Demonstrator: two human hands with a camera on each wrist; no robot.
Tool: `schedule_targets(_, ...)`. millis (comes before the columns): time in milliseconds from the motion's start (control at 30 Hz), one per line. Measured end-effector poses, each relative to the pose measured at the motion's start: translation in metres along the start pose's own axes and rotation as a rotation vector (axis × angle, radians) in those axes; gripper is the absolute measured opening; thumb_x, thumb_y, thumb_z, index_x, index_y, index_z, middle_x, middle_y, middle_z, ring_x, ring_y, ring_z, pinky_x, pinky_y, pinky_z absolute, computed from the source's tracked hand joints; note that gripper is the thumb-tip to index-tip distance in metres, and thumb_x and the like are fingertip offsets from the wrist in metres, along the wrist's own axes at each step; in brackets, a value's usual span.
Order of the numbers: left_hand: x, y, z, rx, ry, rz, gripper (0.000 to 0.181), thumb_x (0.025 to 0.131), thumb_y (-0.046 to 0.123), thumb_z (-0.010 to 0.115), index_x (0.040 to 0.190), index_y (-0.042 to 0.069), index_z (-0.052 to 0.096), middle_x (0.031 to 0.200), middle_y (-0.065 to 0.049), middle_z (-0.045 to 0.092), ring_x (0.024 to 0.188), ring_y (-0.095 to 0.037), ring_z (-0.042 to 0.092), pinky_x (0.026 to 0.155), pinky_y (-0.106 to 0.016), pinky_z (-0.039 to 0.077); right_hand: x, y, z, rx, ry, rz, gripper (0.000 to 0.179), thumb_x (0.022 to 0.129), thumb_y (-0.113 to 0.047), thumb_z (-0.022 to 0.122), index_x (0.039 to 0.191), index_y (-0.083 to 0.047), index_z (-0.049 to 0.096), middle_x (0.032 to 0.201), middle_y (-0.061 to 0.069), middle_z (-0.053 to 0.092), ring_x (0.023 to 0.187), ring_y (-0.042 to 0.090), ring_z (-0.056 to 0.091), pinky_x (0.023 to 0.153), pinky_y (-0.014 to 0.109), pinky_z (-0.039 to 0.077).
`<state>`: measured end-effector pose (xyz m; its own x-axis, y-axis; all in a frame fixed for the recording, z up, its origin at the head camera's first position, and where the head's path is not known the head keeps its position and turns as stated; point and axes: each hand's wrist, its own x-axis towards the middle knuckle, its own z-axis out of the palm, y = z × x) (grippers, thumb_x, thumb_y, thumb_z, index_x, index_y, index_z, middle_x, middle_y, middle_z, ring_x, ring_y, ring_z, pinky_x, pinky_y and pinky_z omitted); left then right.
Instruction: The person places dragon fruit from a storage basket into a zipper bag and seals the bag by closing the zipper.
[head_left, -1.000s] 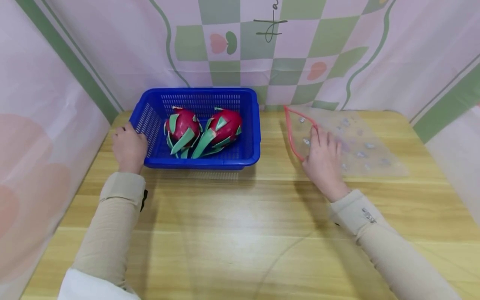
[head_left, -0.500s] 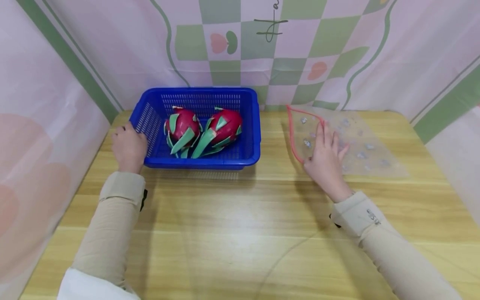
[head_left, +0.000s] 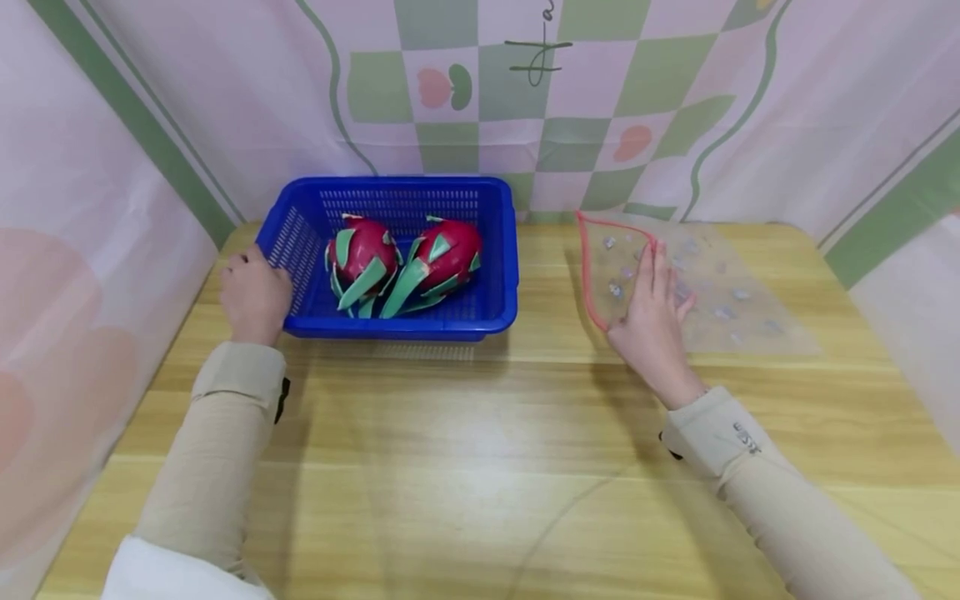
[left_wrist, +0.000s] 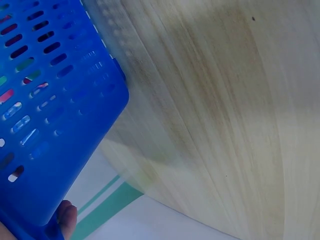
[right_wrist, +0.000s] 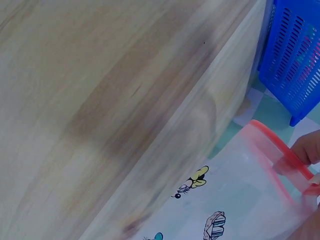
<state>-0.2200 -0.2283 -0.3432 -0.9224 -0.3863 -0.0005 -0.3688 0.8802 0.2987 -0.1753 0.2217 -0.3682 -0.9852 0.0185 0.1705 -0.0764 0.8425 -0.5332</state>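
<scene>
In the head view my left hand (head_left: 257, 293) grips the left rim of a blue plastic basket (head_left: 405, 325); a fingertip (left_wrist: 67, 218) shows at the rim in the left wrist view. Two red dragon fruits with green scales, a left one (head_left: 366, 250) and a right one (head_left: 452, 250), lie side by side inside. My right hand (head_left: 654, 337) holds a translucent printed bag (head_left: 735, 292) by its red-edged mouth, fingers extended along the upper edge. In the right wrist view a finger (right_wrist: 306, 149) crosses the red edge (right_wrist: 270, 134), which gapes a little.
A light wooden table (head_left: 450, 467) lies under everything. Behind its back edge hangs a green-and-pink checked cloth (head_left: 517, 92), and a pale cloth (head_left: 82, 292) closes off the left side. The basket stands close to the back cloth.
My right hand has shifted slightly right along with the bag's red mouth, and its little finger now sticks out sideways. My left hand and the basket stay nearly in place.
</scene>
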Motion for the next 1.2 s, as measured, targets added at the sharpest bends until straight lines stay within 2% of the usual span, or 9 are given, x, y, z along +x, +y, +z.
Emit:
schedule_targets(100,0.0,-0.001,-0.001,-0.001,-0.016,-0.004,0.055,0.097,0.021,0.035,0.142,-0.01,0.027,0.135,-0.037,0.039,0.121,-0.05,0.041,0.098,-0.061,0.042,0.0,0.0,0.001,0.004,-0.003,-0.004,0.105,0.066,0.011,0.049,0.151,-0.002,-0.011,0.159,0.009,-0.021,0.141,0.057,-0.004,0.1,0.079,-0.014)
schedule_targets(400,0.0,-0.003,-0.007,0.004,-0.054,-0.023,0.063,0.098,0.024,0.035,0.149,-0.005,0.011,0.14,-0.039,0.03,0.126,-0.052,0.036,0.101,-0.063,0.039,-0.001,-0.002,0.003,0.014,0.006,-0.017,0.105,0.065,0.012,0.049,0.151,-0.001,-0.009,0.16,0.01,-0.02,0.142,0.055,-0.003,0.101,0.079,-0.013)
schedule_targets(533,0.001,-0.002,-0.008,-0.021,-0.027,-0.031,0.067,0.097,0.024,0.038,0.15,-0.004,0.007,0.143,-0.039,0.028,0.13,-0.052,0.034,0.105,-0.062,0.035,-0.001,-0.003,0.002,0.022,0.0,-0.013,0.105,0.066,0.012,0.05,0.151,-0.001,-0.01,0.159,0.01,-0.021,0.142,0.054,-0.004,0.1,0.078,-0.014)
schedule_targets(633,0.002,0.001,-0.008,-0.062,0.021,-0.018,0.068,0.097,0.021,0.037,0.151,-0.004,0.004,0.147,-0.037,0.025,0.134,-0.051,0.03,0.111,-0.06,0.029,-0.001,-0.004,0.0,0.029,0.005,-0.009,0.106,0.065,0.012,0.051,0.151,0.0,-0.01,0.159,0.011,-0.02,0.143,0.052,-0.005,0.101,0.078,-0.014)
schedule_targets(767,0.0,0.013,-0.008,-0.109,0.115,0.04,0.064,0.096,0.017,0.034,0.15,-0.005,0.008,0.148,-0.035,0.026,0.136,-0.049,0.029,0.115,-0.057,0.023,0.0,-0.002,-0.001,0.035,0.009,-0.002,0.108,0.065,0.012,0.054,0.151,-0.001,-0.009,0.16,0.011,-0.02,0.145,0.049,-0.003,0.101,0.078,-0.013)
schedule_targets(900,-0.004,0.033,-0.004,-0.189,0.225,0.1,0.062,0.096,0.017,0.037,0.15,-0.002,0.014,0.148,-0.03,0.03,0.135,-0.047,0.031,0.116,-0.055,0.022,0.0,0.0,-0.003,0.034,-0.002,0.001,0.108,0.065,0.011,0.056,0.151,-0.001,-0.009,0.16,0.011,-0.019,0.145,0.049,-0.002,0.101,0.078,-0.013)
schedule_targets(1000,-0.006,0.049,0.0,-0.247,0.283,0.171,0.061,0.097,0.02,0.04,0.15,0.001,0.017,0.147,-0.027,0.035,0.133,-0.045,0.035,0.114,-0.054,0.024,0.0,0.0,-0.004,0.029,-0.014,0.002,0.109,0.066,0.01,0.056,0.151,-0.001,-0.01,0.16,0.012,-0.02,0.144,0.05,-0.002,0.101,0.078,-0.012)
schedule_targets(1100,-0.01,0.067,0.004,-0.263,0.293,0.267,0.061,0.097,0.02,0.043,0.15,0.002,0.02,0.144,-0.026,0.04,0.131,-0.043,0.038,0.113,-0.054,0.026,0.0,0.001,-0.006,0.026,-0.028,0.005,0.109,0.067,0.01,0.056,0.151,-0.001,-0.011,0.159,0.012,-0.021,0.144,0.051,-0.003,0.101,0.078,-0.012)
schedule_targets(1200,-0.017,0.085,0.008,-0.25,0.269,0.362,0.06,0.096,0.02,0.046,0.149,0.001,0.024,0.143,-0.025,0.043,0.131,-0.043,0.039,0.113,-0.054,0.028,-0.001,0.002,-0.007,0.024,-0.038,0.009,0.108,0.067,0.009,0.056,0.151,-0.001,-0.012,0.159,0.011,-0.022,0.144,0.051,-0.003,0.101,0.079,-0.011)
